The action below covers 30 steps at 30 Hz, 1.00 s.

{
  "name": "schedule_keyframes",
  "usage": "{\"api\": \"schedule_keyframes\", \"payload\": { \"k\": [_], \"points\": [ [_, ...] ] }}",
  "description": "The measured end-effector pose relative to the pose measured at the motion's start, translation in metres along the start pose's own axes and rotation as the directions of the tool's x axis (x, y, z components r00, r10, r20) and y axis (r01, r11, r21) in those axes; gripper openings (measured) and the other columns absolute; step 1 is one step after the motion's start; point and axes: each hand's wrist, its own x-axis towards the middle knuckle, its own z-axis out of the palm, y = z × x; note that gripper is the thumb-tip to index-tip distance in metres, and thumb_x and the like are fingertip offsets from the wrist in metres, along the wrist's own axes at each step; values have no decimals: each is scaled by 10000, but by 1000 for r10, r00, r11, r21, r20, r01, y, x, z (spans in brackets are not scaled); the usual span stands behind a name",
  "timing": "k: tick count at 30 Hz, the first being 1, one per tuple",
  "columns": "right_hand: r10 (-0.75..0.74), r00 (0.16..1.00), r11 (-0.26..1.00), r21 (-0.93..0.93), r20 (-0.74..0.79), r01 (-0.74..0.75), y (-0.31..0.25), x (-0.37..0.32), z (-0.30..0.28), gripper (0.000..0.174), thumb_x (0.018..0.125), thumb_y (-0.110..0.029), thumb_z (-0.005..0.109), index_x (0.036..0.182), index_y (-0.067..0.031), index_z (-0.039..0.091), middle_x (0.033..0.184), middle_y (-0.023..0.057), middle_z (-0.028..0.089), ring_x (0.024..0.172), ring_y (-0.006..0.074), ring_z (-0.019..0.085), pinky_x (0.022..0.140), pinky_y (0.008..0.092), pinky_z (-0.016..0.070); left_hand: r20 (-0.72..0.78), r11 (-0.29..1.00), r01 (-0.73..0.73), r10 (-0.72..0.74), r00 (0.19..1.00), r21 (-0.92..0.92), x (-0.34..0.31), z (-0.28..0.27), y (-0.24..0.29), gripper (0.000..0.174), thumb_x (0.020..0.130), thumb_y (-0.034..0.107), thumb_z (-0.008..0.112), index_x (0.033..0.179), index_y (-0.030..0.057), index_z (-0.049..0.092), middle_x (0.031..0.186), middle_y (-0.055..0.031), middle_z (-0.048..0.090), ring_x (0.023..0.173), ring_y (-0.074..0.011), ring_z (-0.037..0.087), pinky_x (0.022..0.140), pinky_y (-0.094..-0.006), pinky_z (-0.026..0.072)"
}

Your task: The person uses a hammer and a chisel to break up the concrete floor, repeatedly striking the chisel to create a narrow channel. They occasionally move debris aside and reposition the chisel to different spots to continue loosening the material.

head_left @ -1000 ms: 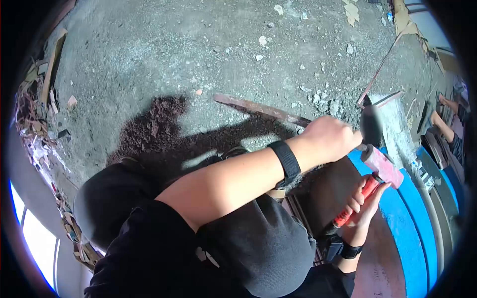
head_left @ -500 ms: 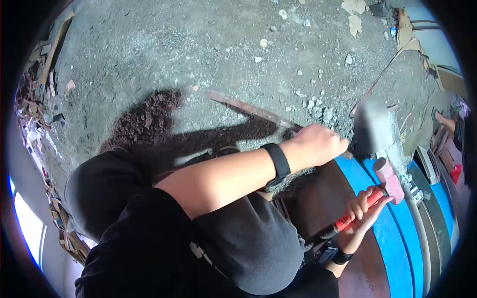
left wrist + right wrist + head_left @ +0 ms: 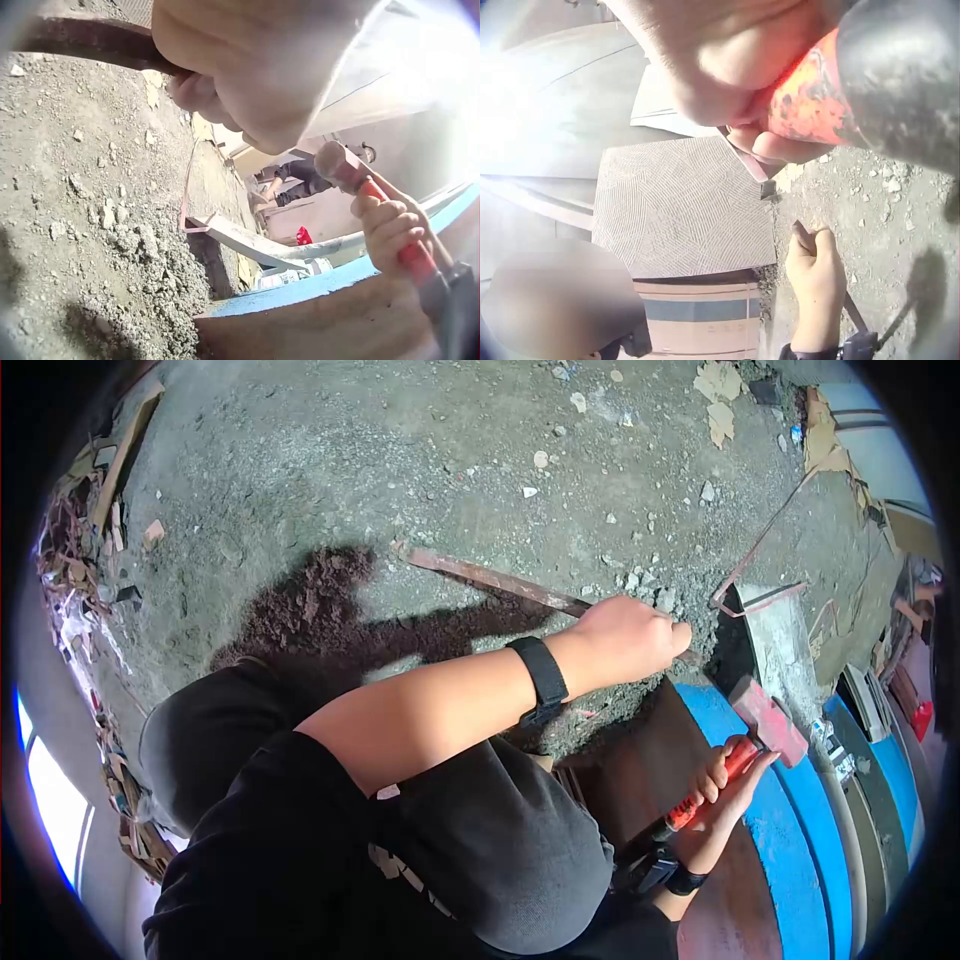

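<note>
My left hand (image 3: 625, 640) grips a long flat metal bar (image 3: 490, 576), its thumb side toward the short end that pokes out; the long end slants over the rubble. In the left wrist view, the bar (image 3: 90, 41) runs from the curled left hand (image 3: 247, 67). My right hand (image 3: 728, 796) holds the red handle (image 3: 740, 760) of a hammer just below its pinkish, worn head (image 3: 768, 722). The hammer head is to the right of the bar's short end, apart from it. In the right wrist view, fingers of the right hand (image 3: 727, 67) wrap the red grip (image 3: 806, 101).
Grey rubble-strewn ground (image 3: 480, 460) spreads ahead. A blue-painted curved edge (image 3: 790, 830) lies beneath the hammer. Beyond it are a pale board (image 3: 775, 625) and a thin bent strip (image 3: 745, 565). Wood scraps (image 3: 125, 455) line the far left. Another person (image 3: 300, 180) is in the background.
In the head view, the left hand and bar have shifted left. The right hand with the hammer has moved slightly lower, and the hammer head is farther from the bar's short end. Both grips remain.
</note>
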Motion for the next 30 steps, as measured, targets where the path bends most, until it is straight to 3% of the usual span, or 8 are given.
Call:
{"api": "schedule_keyframes", "payload": {
  "k": [2,6,11,15,19,24,27,30],
  "points": [
    [46,980,998,-32,-192,-53,1,-4,23,643,826,-704,247,811,-97,457,457,-40,296,311,71,234,281,219,221,-8,1000,-26,26,1000,-7,-3,-4,2,121,707,146,575,708,62,488,601,-108,562,569,-288,600,478,-400,484],
    [75,993,937,-335,-89,-100,8,-9,53,633,818,-708,270,791,-103,456,455,-51,271,315,52,207,282,192,182,26,999,-32,31,999,11,-10,-4,1,197,710,197,626,730,73,475,607,-90,550,586,-275,598,487,-389,482],
    [10,1000,999,42,19,-11,-5,-4,31,632,798,-727,270,822,-121,447,466,-68,253,320,40,196,279,186,180,11,999,-42,42,999,-1,-7,-10,3,227,694,210,649,728,71,472,604,-86,555,583,-271,600,483,-387,481],
    [279,960,940,-200,-7,-275,4,0,50,576,812,-695,338,793,-132,455,482,-69,279,343,30,215,303,169,198,-15,1000,-26,26,1000,17,-12,-14,2,239,676,204,659,725,67,470,602,-90,564,581,-274,604,484,-389,483],
    [54,998,989,139,16,-55,7,6,35,577,823,-680,336,802,-114,447,467,-78,267,309,21,184,264,181,153,-46,999,-39,39,998,9,-11,-18,-1,220,678,200,647,691,60,478,577,-97,560,557,-284,602,475,-386,485],
    [102,992,927,-356,-74,-122,12,-12,52,634,805,-723,260,794,-116,440,459,-53,271,314,55,224,270,196,188,-29,999,-34,35,999,20,-13,-9,-2,180,696,183,611,687,54,486,581,-101,567,545,-281,603,472,-390,484],
    [135,977,967,-191,-168,-167,-3,-11,43,626,803,-723,269,802,-125,457,455,-59,264,304,55,216,268,209,195,2,998,-58,58,998,9,-15,-8,-3,162,706,180,595,695,53,494,579,-105,571,555,-277,610,469,-392,485],
    [56,993,995,76,106,-64,7,-2,35,597,809,-708,304,806,-139,482,463,-59,276,310,48,205,275,205,188,23,999,-18,18,1000,28,-16,-11,-2,162,708,180,597,693,56,494,580,-98,571,558,-272,612,465,-387,484]
  ]
}}
